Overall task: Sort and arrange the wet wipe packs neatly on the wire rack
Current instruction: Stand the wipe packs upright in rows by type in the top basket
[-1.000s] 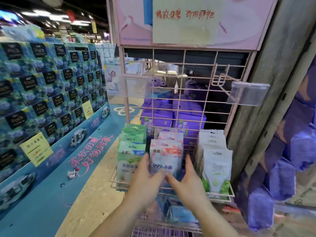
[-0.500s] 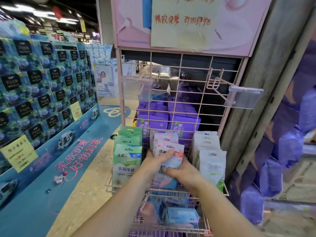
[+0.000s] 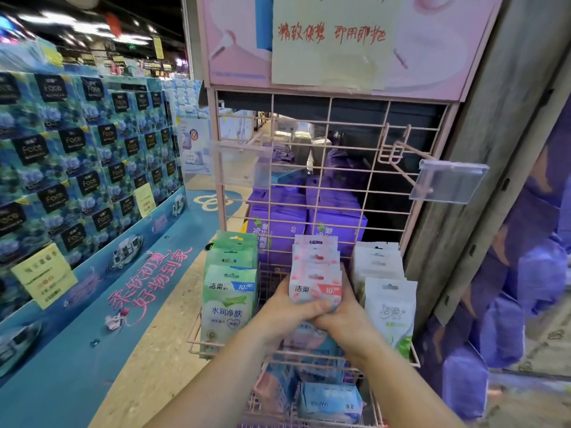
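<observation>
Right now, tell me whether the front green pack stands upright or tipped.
Upright: the front green pack stands on end in the wire rack, label facing out, untouched by either hand.

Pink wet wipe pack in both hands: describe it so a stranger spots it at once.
Find the pink wire rack under the pink sign. Its basket shelf holds three rows of hanging-style packs; the pink wet wipe pack fronts the middle row, in the grip of left hand and right hand. Neighbours are green and white.
</observation>
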Demonstrator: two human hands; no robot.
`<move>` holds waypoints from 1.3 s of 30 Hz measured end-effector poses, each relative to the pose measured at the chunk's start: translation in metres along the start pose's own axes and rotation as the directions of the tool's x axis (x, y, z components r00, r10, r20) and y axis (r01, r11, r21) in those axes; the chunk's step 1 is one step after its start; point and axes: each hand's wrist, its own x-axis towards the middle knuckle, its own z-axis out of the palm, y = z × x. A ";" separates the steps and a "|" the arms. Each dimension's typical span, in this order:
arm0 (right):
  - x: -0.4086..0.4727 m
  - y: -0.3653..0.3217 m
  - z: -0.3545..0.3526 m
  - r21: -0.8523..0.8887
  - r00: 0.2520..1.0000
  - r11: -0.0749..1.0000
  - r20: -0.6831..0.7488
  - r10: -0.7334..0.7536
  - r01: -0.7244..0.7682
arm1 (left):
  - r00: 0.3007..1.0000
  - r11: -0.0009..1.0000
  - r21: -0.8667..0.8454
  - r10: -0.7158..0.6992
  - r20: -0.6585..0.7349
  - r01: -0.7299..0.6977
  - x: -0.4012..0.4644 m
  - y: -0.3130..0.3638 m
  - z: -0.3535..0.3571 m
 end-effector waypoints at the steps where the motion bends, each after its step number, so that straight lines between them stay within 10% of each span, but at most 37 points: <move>1: -0.001 -0.002 -0.001 0.005 1.000 1.000 0.024 0.007 -0.007 | 1.000 1.000 0.016 -0.002 0.024 0.001 0.000 0.001 -0.001; 10: -0.048 -0.057 0.014 -0.336 0.963 0.928 -0.152 -0.223 0.162 | 0.963 0.871 0.452 0.256 -0.080 -0.194 -0.061 0.024 -0.029; 15: -0.056 -0.048 0.060 -0.389 0.988 0.908 0.048 -0.149 0.156 | 0.733 0.781 0.600 0.508 -0.452 -0.171 -0.087 0.021 -0.079; 18: -0.040 -0.041 0.083 -0.392 0.995 0.920 0.096 0.015 0.024 | 0.858 0.832 0.555 0.275 -0.433 0.013 -0.074 0.006 -0.119; 21: -0.018 -0.046 0.098 -0.393 0.987 0.915 0.092 0.131 -0.085 | 0.992 0.899 0.437 0.031 -0.123 0.026 -0.052 0.000 -0.143; 26: 0.004 -0.046 0.118 -0.396 0.970 0.904 0.111 0.218 -0.158 | 0.997 0.879 0.474 0.077 -0.024 -0.057 -0.023 -0.015 -0.156; 39: 0.002 -0.035 0.124 -0.423 0.996 0.902 -0.026 0.087 -0.090 | 0.995 0.426 0.905 0.093 -0.034 -0.009 -0.021 -0.002 -0.155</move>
